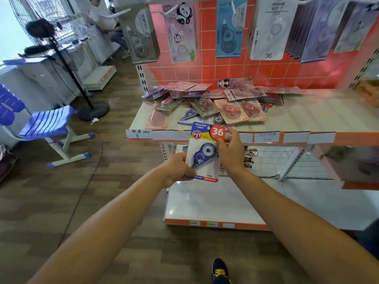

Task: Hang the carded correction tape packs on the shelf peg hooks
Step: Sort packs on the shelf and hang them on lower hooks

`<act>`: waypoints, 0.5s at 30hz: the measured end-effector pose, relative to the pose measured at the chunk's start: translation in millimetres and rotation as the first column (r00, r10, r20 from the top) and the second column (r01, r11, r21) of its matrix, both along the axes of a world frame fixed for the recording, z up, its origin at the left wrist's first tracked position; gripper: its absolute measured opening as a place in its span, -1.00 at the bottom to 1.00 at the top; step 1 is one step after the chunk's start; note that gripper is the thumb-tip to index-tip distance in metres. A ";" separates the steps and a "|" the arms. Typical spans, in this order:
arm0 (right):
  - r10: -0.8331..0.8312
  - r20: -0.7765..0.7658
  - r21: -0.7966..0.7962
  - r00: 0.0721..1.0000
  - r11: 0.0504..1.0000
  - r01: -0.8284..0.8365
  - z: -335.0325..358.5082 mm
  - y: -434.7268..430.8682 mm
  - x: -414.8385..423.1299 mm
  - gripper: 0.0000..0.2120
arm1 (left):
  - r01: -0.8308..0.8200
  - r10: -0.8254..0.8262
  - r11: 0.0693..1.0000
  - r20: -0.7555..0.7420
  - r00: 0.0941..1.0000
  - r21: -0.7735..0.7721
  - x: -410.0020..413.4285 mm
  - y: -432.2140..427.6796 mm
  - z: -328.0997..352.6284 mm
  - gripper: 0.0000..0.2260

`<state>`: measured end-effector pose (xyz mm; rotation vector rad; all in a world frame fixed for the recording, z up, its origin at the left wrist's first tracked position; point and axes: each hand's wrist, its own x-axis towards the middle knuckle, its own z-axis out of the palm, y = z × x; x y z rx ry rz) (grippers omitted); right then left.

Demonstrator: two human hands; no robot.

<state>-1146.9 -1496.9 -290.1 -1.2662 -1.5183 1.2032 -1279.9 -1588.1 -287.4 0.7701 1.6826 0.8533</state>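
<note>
A carded correction tape pack [203,154], white card with a blue dispenser and a red "36" badge, is held upright in front of the shelf edge. My left hand [178,169] grips its lower left corner. My right hand [230,152] pinches its right edge near the top. Several more carded packs [207,101] lie in a loose pile on the white shelf [297,117]. Higher up, packs hang from peg hooks [232,6] on the orange tiled back panel: a panda pack [181,30], a blue pack [230,27] and a white pack [270,27].
A lower white shelf [215,201] and a wire rack [287,158] sit under the main shelf. To the left stand a blue chair [47,124] and a floor fan [51,27] on its stand. My shoe [220,271] is on the wood floor.
</note>
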 end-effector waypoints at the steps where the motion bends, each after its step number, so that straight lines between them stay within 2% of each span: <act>1: -0.016 0.011 0.001 1.000 1.000 0.016 -1.1 -0.7 1.8 -0.57 | 0.016 -0.016 1.000 -0.019 1.000 -0.004 2.8 0.1 -1.9 -0.67; 5: -0.052 0.055 0.033 0.997 0.998 0.050 -5.4 -3.2 11.6 -0.68 | 0.000 0.000 1.000 -0.055 0.998 -0.003 14.3 0.9 -7.7 -0.71; 9: -0.077 0.037 0.012 0.996 0.997 0.077 -14.7 -1.9 21.6 -0.86 | 0.039 -0.040 0.999 -0.067 0.997 -0.016 18.6 -0.4 -21.5 -0.73; 15: -0.078 0.051 0.003 0.996 0.997 0.078 -44.6 -6.6 31.6 -0.95 | 0.045 -0.049 0.995 -0.047 0.998 -0.087 23.5 -0.7 -59.1 -0.73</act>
